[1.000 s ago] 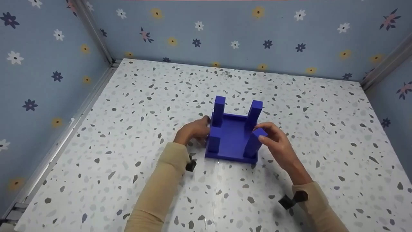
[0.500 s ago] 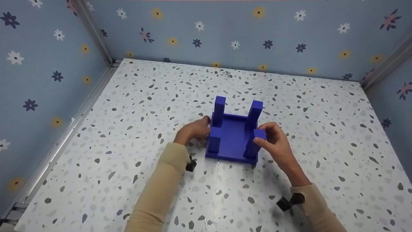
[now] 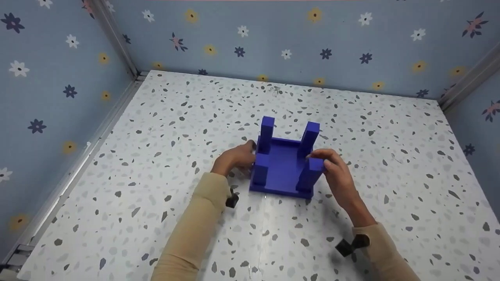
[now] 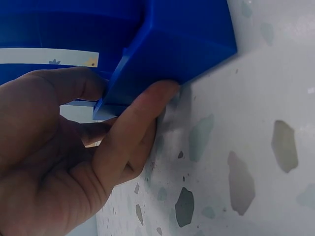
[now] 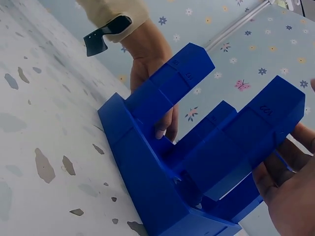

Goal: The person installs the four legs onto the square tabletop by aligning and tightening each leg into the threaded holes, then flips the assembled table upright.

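Note:
A blue square base (image 3: 282, 168) with a raised rim lies on the speckled tabletop, a thick square leg standing at each corner, like a small upturned table. My left hand (image 3: 237, 157) holds its left edge; in the left wrist view the thumb lies on one side of the blue wall (image 4: 133, 73) and the fingers on the other. At the near right corner, my right hand (image 3: 340, 181) has its fingers curled round the leg (image 3: 310, 175), thumb near its top right edge. That leg (image 5: 251, 130) bears small marks near its top in the right wrist view and leans slightly outward.
Near the far edge of the base stand two more legs, the far left one (image 3: 266, 134) and the far right one (image 3: 309, 138). Flowered blue panels (image 3: 250, 39) enclose the white speckled tabletop (image 3: 195, 117). Each sleeve carries a black wrist device (image 3: 353, 245).
The near right leg's top has turned back and forth between the frames. My right thumb has shifted from the leg's front to its right side. The left hand and base stay put.

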`<state>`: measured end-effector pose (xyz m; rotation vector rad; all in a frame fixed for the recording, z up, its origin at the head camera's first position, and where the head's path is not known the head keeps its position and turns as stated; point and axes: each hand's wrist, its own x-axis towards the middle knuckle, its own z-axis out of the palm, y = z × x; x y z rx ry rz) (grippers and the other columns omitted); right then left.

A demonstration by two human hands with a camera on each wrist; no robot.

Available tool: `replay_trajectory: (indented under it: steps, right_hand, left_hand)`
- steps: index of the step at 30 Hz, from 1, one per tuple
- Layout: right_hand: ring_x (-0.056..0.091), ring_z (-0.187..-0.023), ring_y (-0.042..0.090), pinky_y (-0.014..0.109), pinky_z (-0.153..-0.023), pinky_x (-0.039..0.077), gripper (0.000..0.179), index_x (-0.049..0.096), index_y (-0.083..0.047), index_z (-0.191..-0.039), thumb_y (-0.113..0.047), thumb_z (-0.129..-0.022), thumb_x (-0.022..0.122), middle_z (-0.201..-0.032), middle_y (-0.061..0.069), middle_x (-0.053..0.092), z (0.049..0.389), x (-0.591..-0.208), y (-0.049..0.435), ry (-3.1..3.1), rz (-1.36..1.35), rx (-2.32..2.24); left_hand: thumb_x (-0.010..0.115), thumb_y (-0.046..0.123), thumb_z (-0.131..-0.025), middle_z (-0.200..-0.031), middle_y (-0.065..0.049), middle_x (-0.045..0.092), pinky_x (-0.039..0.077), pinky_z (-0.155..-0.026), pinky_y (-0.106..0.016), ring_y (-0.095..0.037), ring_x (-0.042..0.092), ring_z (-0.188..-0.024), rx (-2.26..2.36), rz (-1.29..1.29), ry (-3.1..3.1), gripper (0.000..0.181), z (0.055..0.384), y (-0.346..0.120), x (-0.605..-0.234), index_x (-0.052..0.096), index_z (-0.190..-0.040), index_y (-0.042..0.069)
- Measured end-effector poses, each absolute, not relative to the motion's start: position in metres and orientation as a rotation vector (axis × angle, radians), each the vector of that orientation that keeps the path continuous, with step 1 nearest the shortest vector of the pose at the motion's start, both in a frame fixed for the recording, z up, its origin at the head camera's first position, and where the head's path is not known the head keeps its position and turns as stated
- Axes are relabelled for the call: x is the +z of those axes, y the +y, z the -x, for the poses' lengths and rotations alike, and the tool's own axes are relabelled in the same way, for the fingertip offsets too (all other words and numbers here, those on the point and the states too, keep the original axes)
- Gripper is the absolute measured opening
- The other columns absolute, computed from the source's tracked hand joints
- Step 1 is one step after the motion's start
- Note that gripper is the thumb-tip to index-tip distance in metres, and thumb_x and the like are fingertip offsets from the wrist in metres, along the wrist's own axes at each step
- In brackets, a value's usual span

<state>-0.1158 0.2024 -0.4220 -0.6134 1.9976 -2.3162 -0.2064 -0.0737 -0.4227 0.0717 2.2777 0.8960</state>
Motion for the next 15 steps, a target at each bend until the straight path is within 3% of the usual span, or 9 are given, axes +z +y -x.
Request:
replay_trajectory:
  steps: [15]
  right_hand:
    - [0.058,-0.111,0.026,0.034,-0.100,0.044,0.036,0.054,0.013,-0.123,-0.002,-0.095,0.035,-0.112,0.014,0.064,0.1189,-0.4146,0.2049,1.782,0.696,-2.318]
  left_hand:
    - [0.056,0.050,-0.090,-0.099,-0.009,0.064,0.052,-0.066,-0.051,-0.022,0.068,-0.076,0.892,-0.051,2.272,0.064,0.2068,-0.0728,-0.4232,0.031,-0.140,0.018]
